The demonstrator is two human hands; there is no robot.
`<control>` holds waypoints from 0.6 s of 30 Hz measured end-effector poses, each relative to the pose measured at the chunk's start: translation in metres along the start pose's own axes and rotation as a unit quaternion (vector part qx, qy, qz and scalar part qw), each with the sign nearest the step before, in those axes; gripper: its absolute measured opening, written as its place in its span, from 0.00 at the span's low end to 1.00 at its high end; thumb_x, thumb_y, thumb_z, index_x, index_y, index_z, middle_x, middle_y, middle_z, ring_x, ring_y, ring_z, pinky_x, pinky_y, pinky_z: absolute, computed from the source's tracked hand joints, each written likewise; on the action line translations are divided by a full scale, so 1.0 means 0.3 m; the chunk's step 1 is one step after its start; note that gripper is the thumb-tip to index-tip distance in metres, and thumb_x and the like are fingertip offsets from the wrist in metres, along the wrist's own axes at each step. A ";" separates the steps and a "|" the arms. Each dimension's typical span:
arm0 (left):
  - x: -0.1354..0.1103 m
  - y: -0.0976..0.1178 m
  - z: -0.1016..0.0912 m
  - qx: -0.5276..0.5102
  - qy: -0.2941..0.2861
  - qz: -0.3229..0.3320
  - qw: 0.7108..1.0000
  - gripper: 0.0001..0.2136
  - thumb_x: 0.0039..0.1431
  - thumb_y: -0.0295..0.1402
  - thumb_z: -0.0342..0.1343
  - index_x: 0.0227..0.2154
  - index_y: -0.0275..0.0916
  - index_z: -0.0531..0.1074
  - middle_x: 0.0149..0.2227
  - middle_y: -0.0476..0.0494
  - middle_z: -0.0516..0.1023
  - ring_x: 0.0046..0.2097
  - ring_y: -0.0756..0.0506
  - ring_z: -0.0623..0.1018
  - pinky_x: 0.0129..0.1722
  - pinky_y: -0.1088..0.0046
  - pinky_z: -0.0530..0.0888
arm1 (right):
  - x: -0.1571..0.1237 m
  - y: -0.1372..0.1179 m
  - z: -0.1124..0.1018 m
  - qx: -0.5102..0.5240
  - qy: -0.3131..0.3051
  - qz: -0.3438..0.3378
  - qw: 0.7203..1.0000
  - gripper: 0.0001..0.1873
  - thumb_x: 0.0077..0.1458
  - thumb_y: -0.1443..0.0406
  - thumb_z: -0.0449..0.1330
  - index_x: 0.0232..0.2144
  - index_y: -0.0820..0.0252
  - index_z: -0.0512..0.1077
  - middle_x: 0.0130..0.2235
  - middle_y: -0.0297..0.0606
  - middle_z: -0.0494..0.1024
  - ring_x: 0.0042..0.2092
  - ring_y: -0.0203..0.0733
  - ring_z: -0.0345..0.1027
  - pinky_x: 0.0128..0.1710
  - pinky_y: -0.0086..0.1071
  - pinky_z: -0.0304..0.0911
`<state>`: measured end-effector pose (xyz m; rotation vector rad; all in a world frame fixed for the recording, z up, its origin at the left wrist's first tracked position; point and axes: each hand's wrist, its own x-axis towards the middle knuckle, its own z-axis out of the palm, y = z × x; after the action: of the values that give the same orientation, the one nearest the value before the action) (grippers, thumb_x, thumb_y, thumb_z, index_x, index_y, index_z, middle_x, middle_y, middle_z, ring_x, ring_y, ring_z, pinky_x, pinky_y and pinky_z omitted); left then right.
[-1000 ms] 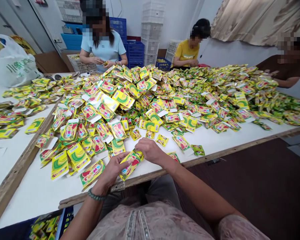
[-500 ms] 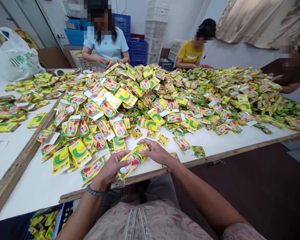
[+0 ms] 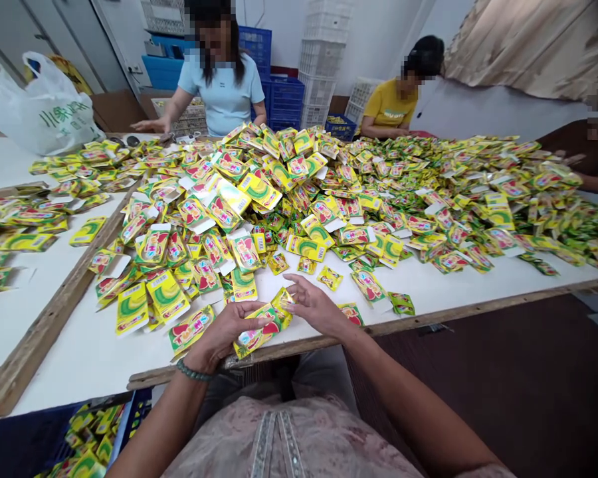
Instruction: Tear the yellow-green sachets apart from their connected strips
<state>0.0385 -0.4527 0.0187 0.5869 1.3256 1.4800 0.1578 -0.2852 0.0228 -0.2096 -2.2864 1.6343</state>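
My left hand (image 3: 232,328) is closed around a small yellow and green candy box (image 3: 255,338) with a watermelon picture, tilted over the table's front edge. A yellow candy packet (image 3: 282,302) sticks out of the box's upper right end. Close by it is my right hand (image 3: 315,307), its fingers apart and its thumb side against the packet or just beside it; I cannot tell if they touch. Another candy box (image 3: 192,332) lies left of my left hand. Several loose packets, one of them a yellow packet (image 3: 329,277), lie beyond my right hand.
A large heap of boxes and packets (image 3: 259,186) covers the table (image 3: 54,358). A wooden strip (image 3: 54,312) crosses it on the left. Below stands a blue crate (image 3: 24,431) with packets. A plastic bag (image 3: 54,113) is at the back left. Three people sit around the far side.
My right hand's fingers have spread and lifted off the packet. The left hand keeps its hold on the box. Across the table, a person in light blue has stretched an arm to the left.
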 end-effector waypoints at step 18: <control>-0.008 -0.008 0.035 -0.020 0.045 0.058 0.997 0.18 0.40 0.32 0.66 0.39 0.36 0.75 0.36 0.44 0.81 0.33 0.47 0.78 0.35 0.75 0.72 | -0.011 -0.042 0.029 0.006 0.061 -0.019 0.998 0.20 0.43 0.70 0.61 0.42 0.59 0.64 0.31 0.31 0.69 0.32 0.33 0.65 0.32 0.27 0.63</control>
<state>0.0493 -0.4507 0.0199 0.5841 1.3471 1.6403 0.1588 -0.2982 0.0315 -0.2545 -2.1765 1.5705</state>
